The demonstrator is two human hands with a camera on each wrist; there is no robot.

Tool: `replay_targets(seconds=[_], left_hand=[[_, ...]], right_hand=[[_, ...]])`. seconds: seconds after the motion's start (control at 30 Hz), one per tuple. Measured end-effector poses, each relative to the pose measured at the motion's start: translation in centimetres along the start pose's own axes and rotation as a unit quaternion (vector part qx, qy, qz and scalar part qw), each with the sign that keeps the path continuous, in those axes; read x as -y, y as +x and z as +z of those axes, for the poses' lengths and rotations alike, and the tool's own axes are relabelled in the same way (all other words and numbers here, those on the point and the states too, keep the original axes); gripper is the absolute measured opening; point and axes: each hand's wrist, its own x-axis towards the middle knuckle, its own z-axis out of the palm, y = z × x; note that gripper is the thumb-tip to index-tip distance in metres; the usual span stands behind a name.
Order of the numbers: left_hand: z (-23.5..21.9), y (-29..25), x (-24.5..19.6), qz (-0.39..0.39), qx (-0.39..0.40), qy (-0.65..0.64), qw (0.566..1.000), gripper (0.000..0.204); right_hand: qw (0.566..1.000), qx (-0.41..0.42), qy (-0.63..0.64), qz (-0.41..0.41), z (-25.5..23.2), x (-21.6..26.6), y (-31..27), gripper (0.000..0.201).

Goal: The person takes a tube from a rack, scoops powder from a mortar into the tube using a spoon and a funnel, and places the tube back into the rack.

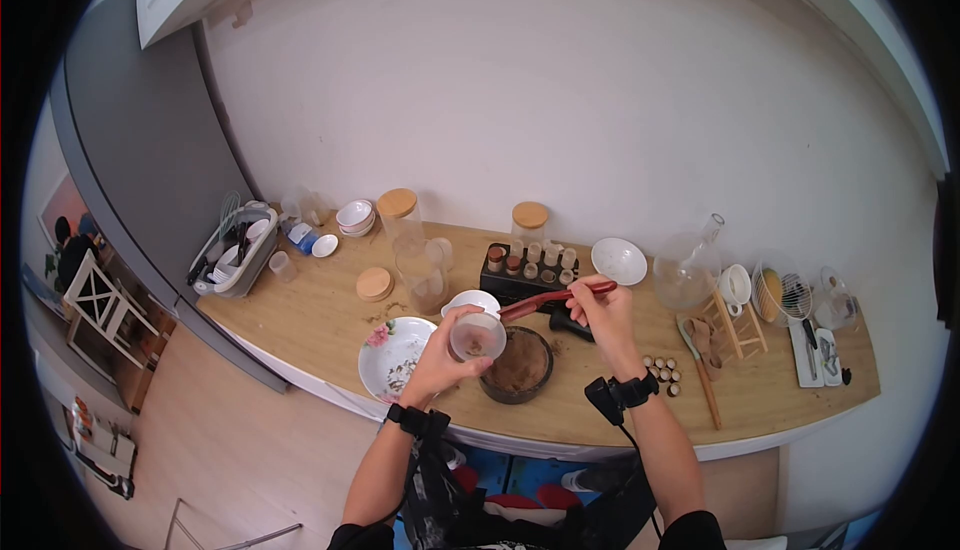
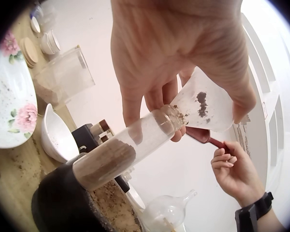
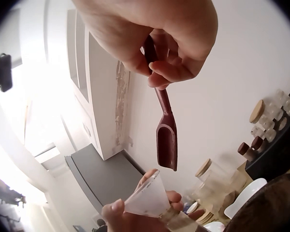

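the filling step looks under way: the left hand (image 1: 440,355) grips a glass tube (image 2: 123,153) with a funnel (image 2: 209,106) in its mouth, above the dark bowl (image 1: 517,365) at the counter's front edge, while the right hand (image 1: 600,312) pinches a red scoop (image 1: 545,301) over the funnel. next likely calls for scooping more powder from the bowl.

head: high, looking down on counter (image 1: 300,315) | wrists: close, looking upward | shared: funnel (image 2: 208,104)
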Motion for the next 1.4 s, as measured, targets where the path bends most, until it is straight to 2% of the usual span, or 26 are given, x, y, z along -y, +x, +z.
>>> replay_targets(seconds=[0.07, 0.2, 0.3, 0.37, 0.47, 0.67, 0.8, 0.87, 1.07, 1.17, 1.3, 1.4], left_hand=[[-0.1, 0.0, 0.1, 0.005, -0.01, 0.015, 1.0, 0.071], [0.0, 0.0, 0.2, 0.005, -0.011, 0.006, 1.0, 0.071], [-0.1, -0.1, 0.3, 0.001, -0.011, 0.009, 1.0, 0.071], [-0.1, -0.1, 0.2, 0.005, -0.009, -0.004, 1.0, 0.071], [-0.1, -0.1, 0.3, 0.001, -0.006, 0.007, 1.0, 0.073], [0.0, -0.2, -0.1, -0.008, -0.004, 0.009, 1.0, 0.073], [0.0, -0.2, 0.0, -0.011, -0.007, 0.01, 1.0, 0.073], [0.0, -0.2, 0.0, -0.014, -0.005, -0.001, 1.0, 0.073], [-0.1, -0.2, 0.3, 0.001, -0.01, -0.006, 1.0, 0.071], [-0.1, -0.1, 0.2, 0.006, -0.014, 0.0, 1.0, 0.07], [-0.1, -0.2, 0.3, 0.001, -0.012, -0.005, 1.0, 0.071], [-0.2, -0.2, 0.3, -0.005, -0.008, -0.006, 1.0, 0.071]], right_hand=[[1.0, -0.011, -0.002, 0.007, -0.4, -1.7, -0.2, 0.012], [0.995, -0.005, -0.096, -0.004, -1.4, -5.3, -0.9, 0.012], [0.986, 0.006, -0.166, -0.022, -1.6, -5.8, -1.7, 0.012], [0.965, 0.021, -0.252, -0.062, -1.8, -5.9, -2.1, 0.012], [0.953, 0.041, -0.287, -0.089, -1.2, -4.4, -2.8, 0.013], [0.928, 0.065, -0.356, -0.091, -1.1, -5.2, -2.8, 0.017], [0.931, 0.054, -0.356, -0.056, -1.4, -7.1, -2.7, 0.018], [0.956, 0.026, -0.29, 0.035, -1.8, -8.2, -2.6, 0.02], [0.983, -0.027, -0.15, 0.103, -3.3, -11.1, -2.1, 0.021], [0.982, -0.024, -0.124, 0.143, -3.5, -9.8, -1.7, 0.02], [0.985, -0.035, -0.066, 0.155, -3.8, -8.2, -0.9, 0.019], [0.988, -0.032, -0.037, 0.148, -3.4, -5.2, -0.3, 0.018]])
